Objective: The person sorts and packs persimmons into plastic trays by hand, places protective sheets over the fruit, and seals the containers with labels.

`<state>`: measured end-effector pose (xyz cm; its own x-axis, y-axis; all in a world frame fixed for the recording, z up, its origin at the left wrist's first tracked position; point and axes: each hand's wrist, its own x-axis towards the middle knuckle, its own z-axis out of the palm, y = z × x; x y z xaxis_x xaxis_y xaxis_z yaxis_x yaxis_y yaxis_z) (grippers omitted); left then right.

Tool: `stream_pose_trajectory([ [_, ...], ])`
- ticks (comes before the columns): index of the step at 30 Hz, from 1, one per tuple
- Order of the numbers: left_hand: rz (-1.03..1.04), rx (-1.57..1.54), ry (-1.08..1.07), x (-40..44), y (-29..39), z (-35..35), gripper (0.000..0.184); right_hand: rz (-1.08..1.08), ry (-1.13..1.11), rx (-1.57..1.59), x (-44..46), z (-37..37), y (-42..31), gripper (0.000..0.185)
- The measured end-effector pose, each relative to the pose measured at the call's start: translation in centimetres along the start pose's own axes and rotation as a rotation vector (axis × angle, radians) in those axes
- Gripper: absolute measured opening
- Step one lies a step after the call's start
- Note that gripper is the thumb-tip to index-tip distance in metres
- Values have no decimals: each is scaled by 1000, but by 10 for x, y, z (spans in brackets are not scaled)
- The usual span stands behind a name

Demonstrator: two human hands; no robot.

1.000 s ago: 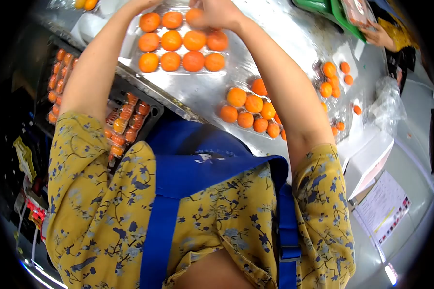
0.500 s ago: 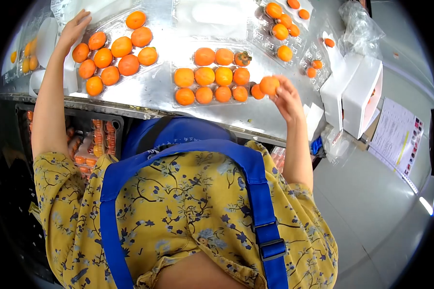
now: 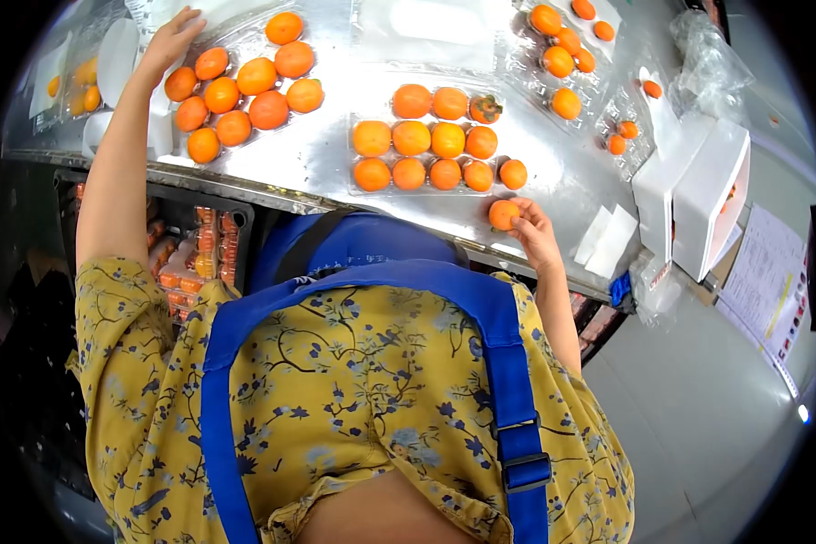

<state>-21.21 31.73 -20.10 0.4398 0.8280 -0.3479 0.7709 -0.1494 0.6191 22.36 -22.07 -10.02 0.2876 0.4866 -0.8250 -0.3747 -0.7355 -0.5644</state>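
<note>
Right hand: arm bent, reaching forward past the front edge of the tabletop, fingers closed on 1 orange fruit, thumb and fingertips at its right side. Left hand: arm stretched far forward, fingers open and extended, at the far left of the left tray; can't tell if they touch the plastic.

Held fruit: round, smooth, glossy orange, over the tabletop near the front edge, apart from the middle tray. Whether it touches the metal, can't tell. 1 loose fruit sits just beside the middle tray's right side, between tray and right hand.

Middle tray: clear plastic, 11 fruits in 3 rows, 1 in the back row showing a green-brown stem cap. Left tray: clear, tilted, 11 fruits, same orange. Smaller groups of fruit in clear plastic at far right.

Tabletop is shiny metal, with glare and wet-looking marks. White papers lie near its right end, white box past them, crumpled clear plastic behind. Dark crate with packed fruit below, at left. Printed sheet at right, above grey floor.
</note>
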Motion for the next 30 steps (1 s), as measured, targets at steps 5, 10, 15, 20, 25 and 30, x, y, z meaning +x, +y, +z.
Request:
stream_pose_trajectory([
  [5,-12,0,-7,1,-6,2,55,-254,170,-526,-5,3,-34,33],
  [10,-31,27,-10,-3,0,3,55,-777,286,-844,13,84,-104,36],
  [15,-11,57,11,1,-8,4,54,-1103,11,-1062,65,163,-132,46],
  [20,-6,70,2,-2,-5,3,53,-1101,67,-1098,92,158,-145,47],
  [25,20,105,24,-4,1,2,54,-975,151,-1091,79,116,-147,44],
  [30,40,100,13,-4,3,-1,54,-1065,125,-1143,81,115,-138,44],
])
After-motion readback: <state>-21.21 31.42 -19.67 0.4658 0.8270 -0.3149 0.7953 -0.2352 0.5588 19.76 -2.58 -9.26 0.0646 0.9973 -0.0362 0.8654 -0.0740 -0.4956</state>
